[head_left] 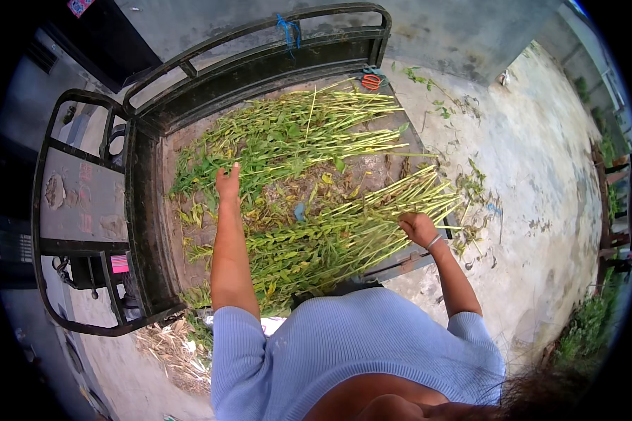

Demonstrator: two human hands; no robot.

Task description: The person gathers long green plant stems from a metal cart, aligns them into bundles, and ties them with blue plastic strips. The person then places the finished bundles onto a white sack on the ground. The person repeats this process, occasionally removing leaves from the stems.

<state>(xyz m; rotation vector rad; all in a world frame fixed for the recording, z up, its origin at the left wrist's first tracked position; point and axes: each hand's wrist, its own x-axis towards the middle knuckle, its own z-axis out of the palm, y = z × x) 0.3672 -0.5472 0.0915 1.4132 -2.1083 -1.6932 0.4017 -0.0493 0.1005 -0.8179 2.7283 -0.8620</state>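
Observation:
Two loose layers of cut green plant stalks lie across a cart bed, leafy tops to the left and bare stems to the right. Over the leafy end of the far stalks reaches my left hand, thumb and a finger apart, its other fingertips partly lost among the leaves. My right hand is closed in a fist at the stem ends of the near stalks, apparently around stems; its fingers hide what is inside. Between the two layers are fallen yellow leaves and a small blue scrap.
Dark metal rails wall the cart bed at the back and left. Red-handled scissors lie at its far right corner. Dropped leaves litter the concrete floor to the right. A blue tie hangs on the back rail.

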